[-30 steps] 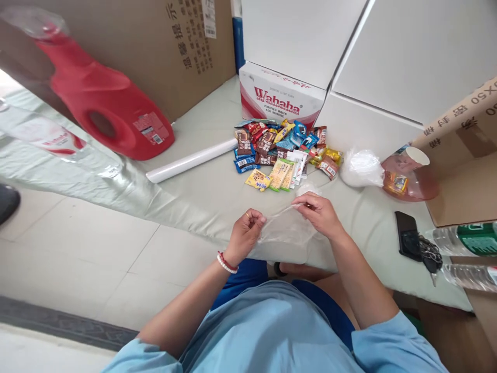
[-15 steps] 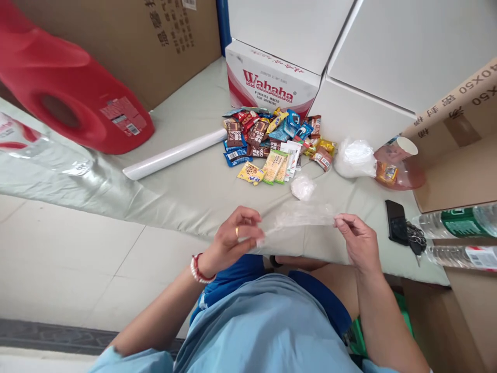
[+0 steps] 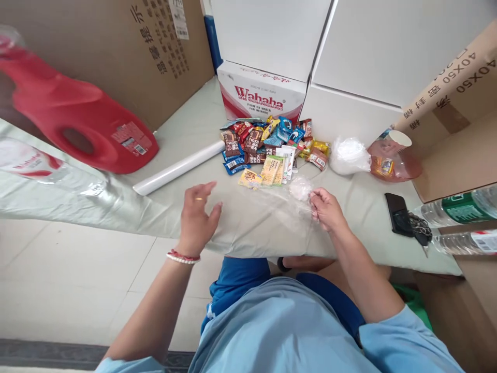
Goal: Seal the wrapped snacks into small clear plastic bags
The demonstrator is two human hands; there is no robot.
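Note:
My right hand [image 3: 326, 208] pinches one end of a thin clear plastic bag [image 3: 285, 204], which spreads leftward just over the cloth. My left hand [image 3: 199, 215] is held off to the left with fingers apart and nothing in it. A crumpled ball of clear plastic [image 3: 300, 187] lies beside the right fingertips. Beyond the bag is a heap of wrapped snacks [image 3: 267, 140], with pale cracker packets [image 3: 271, 171] and a yellow cookie packet [image 3: 250, 178] at its near edge. Motion and transparency blur the bag's outline.
A white roll [image 3: 178, 168], a red jug [image 3: 89, 124] and a water bottle [image 3: 50, 166] lie left. A Wahaha box [image 3: 262, 96] stands behind the snacks. Rightward are a white plastic bundle [image 3: 349, 155], a reddish container [image 3: 404, 168], a black phone [image 3: 399, 213], keys [image 3: 421, 228] and bottles [image 3: 462, 208].
My left hand has let go of the bag's end and moved left, its fingers opening. My right hand has moved left and forward with the bag. The view has shifted slightly.

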